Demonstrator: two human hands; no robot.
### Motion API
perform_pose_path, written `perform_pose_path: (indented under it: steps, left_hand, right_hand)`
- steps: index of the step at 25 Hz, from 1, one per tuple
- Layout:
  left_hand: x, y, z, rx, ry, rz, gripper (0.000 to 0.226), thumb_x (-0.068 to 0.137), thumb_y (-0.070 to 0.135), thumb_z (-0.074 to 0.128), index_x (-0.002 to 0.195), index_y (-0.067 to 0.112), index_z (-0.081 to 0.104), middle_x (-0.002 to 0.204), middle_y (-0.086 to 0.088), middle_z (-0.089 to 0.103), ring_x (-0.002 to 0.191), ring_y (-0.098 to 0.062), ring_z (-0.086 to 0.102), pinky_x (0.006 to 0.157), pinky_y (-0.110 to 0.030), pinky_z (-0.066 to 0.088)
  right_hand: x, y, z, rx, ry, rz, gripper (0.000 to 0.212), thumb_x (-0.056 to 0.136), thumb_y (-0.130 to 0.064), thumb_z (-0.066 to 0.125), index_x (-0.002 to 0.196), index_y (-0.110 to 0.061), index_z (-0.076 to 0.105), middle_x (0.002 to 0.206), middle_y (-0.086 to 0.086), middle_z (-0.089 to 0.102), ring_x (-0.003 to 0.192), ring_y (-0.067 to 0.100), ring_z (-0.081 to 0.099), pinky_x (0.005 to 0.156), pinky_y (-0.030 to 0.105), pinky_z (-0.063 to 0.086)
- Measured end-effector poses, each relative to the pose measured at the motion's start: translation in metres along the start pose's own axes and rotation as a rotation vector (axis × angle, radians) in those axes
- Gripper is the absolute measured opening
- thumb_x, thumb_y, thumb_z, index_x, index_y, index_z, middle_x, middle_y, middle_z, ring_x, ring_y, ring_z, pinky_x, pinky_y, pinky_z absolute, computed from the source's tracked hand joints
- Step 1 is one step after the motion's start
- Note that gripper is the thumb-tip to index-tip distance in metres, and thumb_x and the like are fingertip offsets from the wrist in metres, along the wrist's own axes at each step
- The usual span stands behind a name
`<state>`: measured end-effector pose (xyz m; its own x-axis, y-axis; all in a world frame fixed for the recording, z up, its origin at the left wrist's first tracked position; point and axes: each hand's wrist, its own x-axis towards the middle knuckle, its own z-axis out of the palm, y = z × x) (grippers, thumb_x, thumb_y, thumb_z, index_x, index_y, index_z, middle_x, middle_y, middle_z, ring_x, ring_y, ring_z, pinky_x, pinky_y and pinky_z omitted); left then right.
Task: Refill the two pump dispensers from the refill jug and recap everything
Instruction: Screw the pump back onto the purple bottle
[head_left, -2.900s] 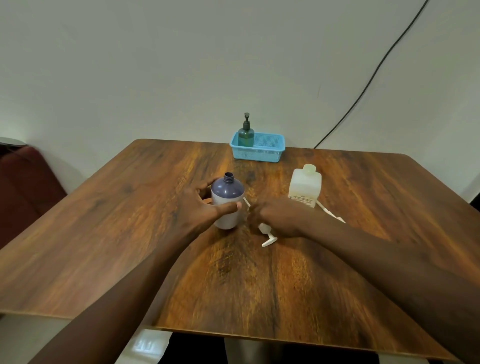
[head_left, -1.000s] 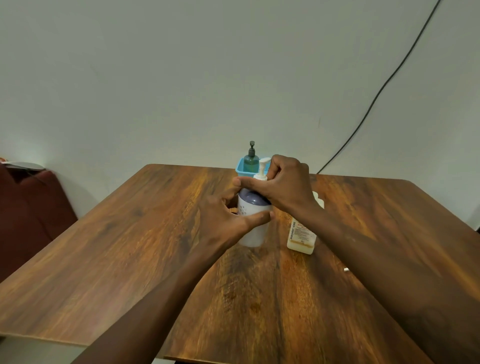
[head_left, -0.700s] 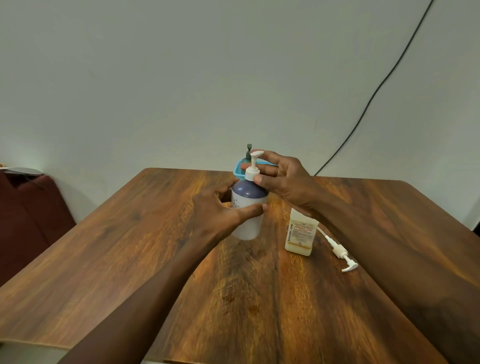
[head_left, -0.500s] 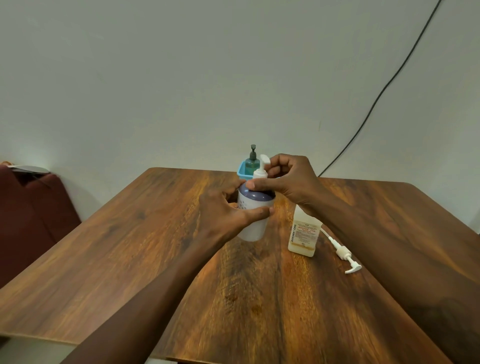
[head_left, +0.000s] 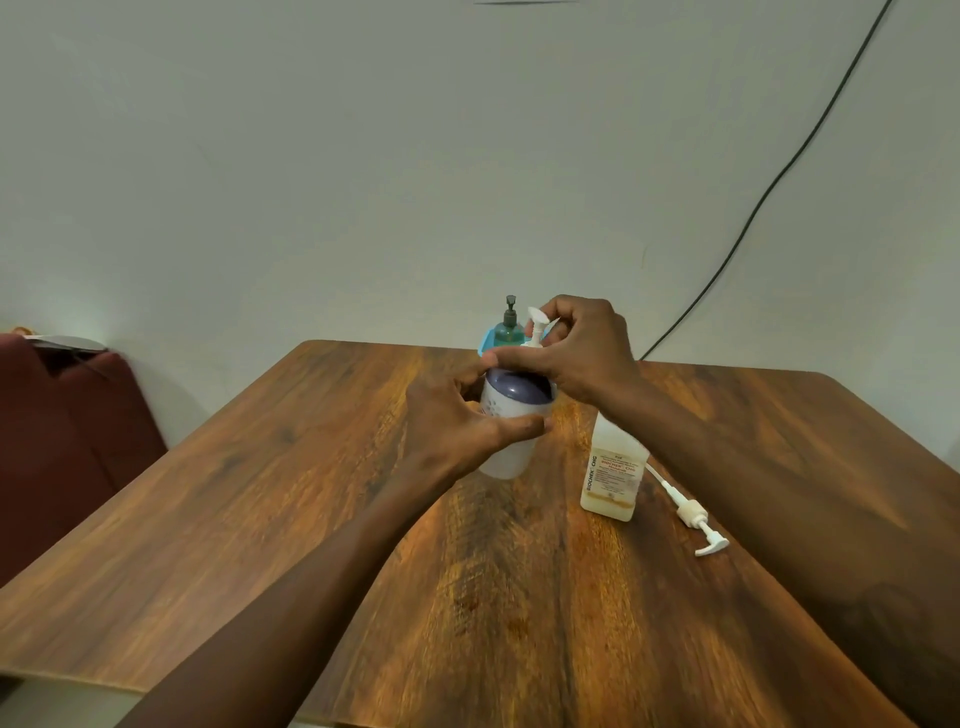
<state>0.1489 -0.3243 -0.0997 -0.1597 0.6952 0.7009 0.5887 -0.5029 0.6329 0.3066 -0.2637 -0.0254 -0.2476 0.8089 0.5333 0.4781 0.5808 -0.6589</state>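
A purple-topped white dispenser bottle stands upright mid-table. My left hand grips its body from the left. My right hand curls around the white pump head seated on the bottle's neck. To the right stands a square translucent bottle with a printed label; my right forearm hides its top. A loose white pump with its tube lies on the table beside that bottle. A green pump dispenser stands in a blue basket at the far edge.
The wooden table reaches the wall at the back. A black cable runs down the wall at right. A dark red seat stands left of the table.
The right hand picked the white pump up from the table, set it on the purple bottle's neck and has been turning it there. The left hand kept hold of the bottle.
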Motion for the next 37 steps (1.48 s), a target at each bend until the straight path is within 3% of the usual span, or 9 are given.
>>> perform_pose_path:
  steps: [3,6,8,12,15,19,23,27,37]
  left_hand:
    - [0.006,-0.001,0.000,-0.017,0.012,-0.043,0.063,0.064,0.064,0.088,0.115,0.032,0.070,0.104,0.016,0.074,0.090,0.002,0.071,0.073,-0.028,0.062]
    - [0.013,-0.004,-0.006,-0.025,-0.005,-0.031,0.066,0.066,0.061,0.089,0.118,0.025,0.073,0.104,0.011,0.076,0.091,-0.005,0.072,0.073,-0.035,0.062]
    - [0.014,-0.004,-0.007,-0.011,-0.010,-0.011,0.067,0.065,0.061,0.089,0.119,0.025,0.073,0.104,0.011,0.076,0.091,-0.006,0.072,0.073,-0.035,0.062]
    - [0.008,-0.002,0.005,0.021,0.078,-0.073,0.063,0.063,0.061,0.089,0.113,0.027,0.074,0.099,0.012,0.076,0.083,0.000,0.071,0.069,-0.031,0.062]
    - [0.001,0.003,0.018,0.046,0.147,-0.078,0.058,0.063,0.058,0.088,0.112,0.034,0.070,0.092,0.019,0.069,0.079,0.006,0.067,0.067,-0.021,0.059]
    - [0.006,0.001,0.020,0.062,0.159,-0.028,0.063,0.064,0.058,0.087,0.116,0.025,0.072,0.096,0.012,0.073,0.079,0.003,0.068,0.068,-0.017,0.058]
    - [0.025,-0.005,0.017,0.061,0.146,0.008,0.063,0.064,0.064,0.086,0.112,0.025,0.073,0.091,0.014,0.073,0.078,0.002,0.069,0.066,-0.013,0.056]
    - [0.036,-0.009,0.029,0.015,0.159,-0.025,0.064,0.062,0.079,0.076,0.110,0.037,0.066,0.092,0.019,0.069,0.082,0.011,0.065,0.065,-0.006,0.051]
    - [0.083,-0.036,0.075,0.050,0.119,-0.106,0.069,0.061,0.065,0.086,0.115,0.026,0.069,0.099,0.015,0.071,0.076,0.001,0.067,0.066,-0.011,0.055]
  right_hand:
    - [0.007,-0.004,0.000,0.201,-0.191,0.038,0.058,0.070,-0.064,0.081,0.107,-0.020,0.072,0.093,-0.012,0.075,0.086,0.002,0.071,0.071,0.010,0.054]
    - [0.012,0.001,-0.014,0.594,-0.489,0.141,0.052,0.092,-0.016,0.075,0.140,-0.012,0.055,0.127,0.002,0.073,0.118,0.016,0.069,0.096,0.027,0.058]
    - [0.012,0.004,-0.017,0.529,-0.388,0.106,0.056,0.083,-0.005,0.082,0.135,-0.010,0.060,0.115,0.003,0.078,0.109,0.017,0.074,0.089,0.028,0.061]
    - [0.008,-0.003,-0.008,0.288,-0.090,0.107,0.051,0.056,-0.025,0.101,0.097,-0.024,0.073,0.090,-0.005,0.080,0.082,0.004,0.077,0.074,0.022,0.063]
    - [0.008,-0.008,-0.001,0.131,0.038,0.120,0.052,0.052,-0.033,0.102,0.094,-0.027,0.072,0.078,-0.013,0.074,0.071,-0.003,0.073,0.070,0.018,0.061]
    - [0.010,-0.006,-0.008,0.007,0.005,-0.019,0.083,0.060,-0.037,0.098,0.133,-0.026,0.060,0.092,-0.007,0.075,0.081,-0.002,0.070,0.072,0.015,0.059]
    - [0.020,-0.002,-0.017,-0.140,0.116,-0.166,0.060,0.060,-0.054,0.094,0.102,-0.016,0.075,0.087,-0.003,0.077,0.075,0.006,0.071,0.079,0.026,0.061]
    - [0.046,0.000,-0.024,-0.359,0.189,-0.251,0.051,0.074,-0.064,0.082,0.066,-0.019,0.059,0.062,-0.003,0.062,0.057,0.011,0.057,0.058,0.018,0.037]
    - [0.097,0.033,-0.021,-0.280,0.060,-0.151,0.043,0.072,-0.056,0.087,0.071,-0.017,0.068,0.072,-0.005,0.069,0.067,0.009,0.068,0.073,0.027,0.059]
